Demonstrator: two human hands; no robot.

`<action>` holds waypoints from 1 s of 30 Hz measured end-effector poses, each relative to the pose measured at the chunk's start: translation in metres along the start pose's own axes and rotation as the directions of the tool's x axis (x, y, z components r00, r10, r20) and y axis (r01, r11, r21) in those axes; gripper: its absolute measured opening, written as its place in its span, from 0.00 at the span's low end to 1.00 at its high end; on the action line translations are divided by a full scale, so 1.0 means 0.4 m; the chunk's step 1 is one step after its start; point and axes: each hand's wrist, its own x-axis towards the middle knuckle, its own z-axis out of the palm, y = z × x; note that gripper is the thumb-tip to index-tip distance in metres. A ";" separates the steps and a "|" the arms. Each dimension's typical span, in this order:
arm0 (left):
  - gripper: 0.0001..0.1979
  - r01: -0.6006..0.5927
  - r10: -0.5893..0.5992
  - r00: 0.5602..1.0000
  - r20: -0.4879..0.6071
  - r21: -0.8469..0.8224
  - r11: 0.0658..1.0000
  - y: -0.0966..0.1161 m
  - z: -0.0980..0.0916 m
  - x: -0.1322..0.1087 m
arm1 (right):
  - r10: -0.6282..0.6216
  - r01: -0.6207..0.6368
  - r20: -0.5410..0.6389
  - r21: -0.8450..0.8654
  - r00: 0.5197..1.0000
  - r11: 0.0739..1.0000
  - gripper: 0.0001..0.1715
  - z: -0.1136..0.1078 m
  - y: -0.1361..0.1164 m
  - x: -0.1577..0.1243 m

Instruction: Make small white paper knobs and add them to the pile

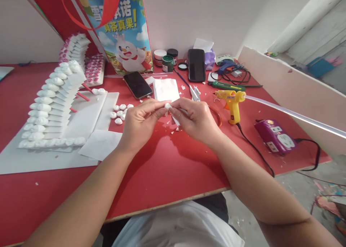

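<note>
Between the fingertips of both hands is a small white rolled piece (168,105), seemingly of paper, over the middle of the table. My left hand (142,119) pinches it from the left with thumb and forefinger. From the other side my right hand (196,117) pinches it too. Several small white rosettes (118,121) lie just left of my left hand. Behind the hands is a stack of white paper squares (166,89). Scissors (194,93) lie partly hidden beyond my right hand, among paper scraps.
A curved white stepped model (58,99) edged with rosettes stands on the left of the red table (162,175). To the right are a yellow glue gun (231,102) and a purple box (277,137) with cords. Phones (137,84), paint jars (167,64) and a printed bag (127,38) stand behind.
</note>
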 end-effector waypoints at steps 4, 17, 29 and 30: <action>0.11 -0.060 0.060 0.998 0.007 0.076 0.995 0.002 0.001 0.000 | 0.008 -0.008 -0.034 -0.009 0.999 1.000 0.15 0.010 0.004 0.001; 0.10 -0.245 0.269 0.962 -0.039 0.307 0.920 0.006 0.022 -0.013 | 0.127 -0.130 -0.136 -0.007 0.983 0.992 0.12 0.025 -0.005 -0.002; 0.11 -0.013 0.023 0.996 -0.082 0.119 0.993 -0.004 -0.006 -0.002 | 0.377 -0.633 0.520 0.712 0.766 0.304 0.27 -0.019 0.004 0.048; 0.11 -0.014 0.024 0.996 -0.087 0.116 0.993 -0.005 -0.006 -0.002 | 0.347 -0.646 0.553 0.715 0.757 0.269 0.25 -0.017 0.004 0.048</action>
